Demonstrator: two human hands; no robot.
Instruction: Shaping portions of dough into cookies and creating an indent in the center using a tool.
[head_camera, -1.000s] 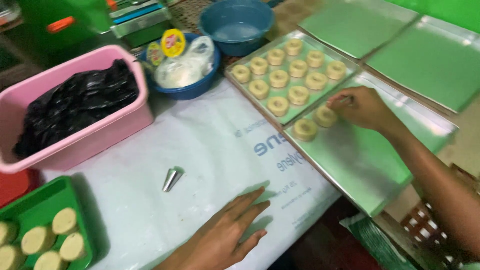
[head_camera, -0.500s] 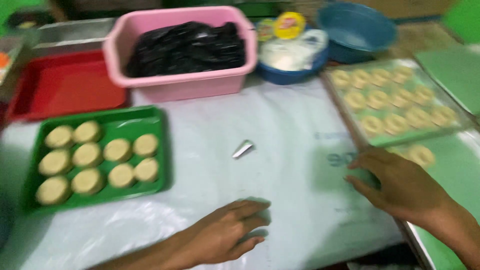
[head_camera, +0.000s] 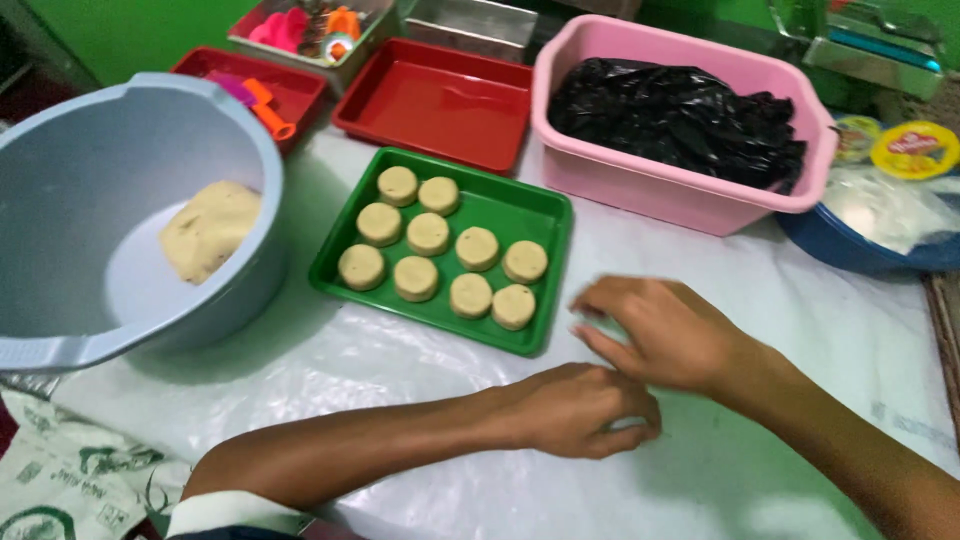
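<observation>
Left hand (head_camera: 575, 408) curled loosely on white sheet (head_camera: 330, 360), nothing seen gripped. Right hand (head_camera: 665, 330) fingers spread, empty, beside green tray (head_camera: 545, 215) of dough discs (head_camera: 428, 233).

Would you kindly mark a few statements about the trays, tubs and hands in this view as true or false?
1. The green tray holds nine dough rounds. True.
2. The pink tub is filled with dough. False: it holds a black plastic bag.
3. The grey bowl contains a lump of dough. True.
4. The right hand is holding a dough round. False: it hovers just right of the green tray with nothing visible in it.
5. The left hand rests on the white table cover. True.
6. The red tray is full of dough rounds. False: it is empty.
</observation>
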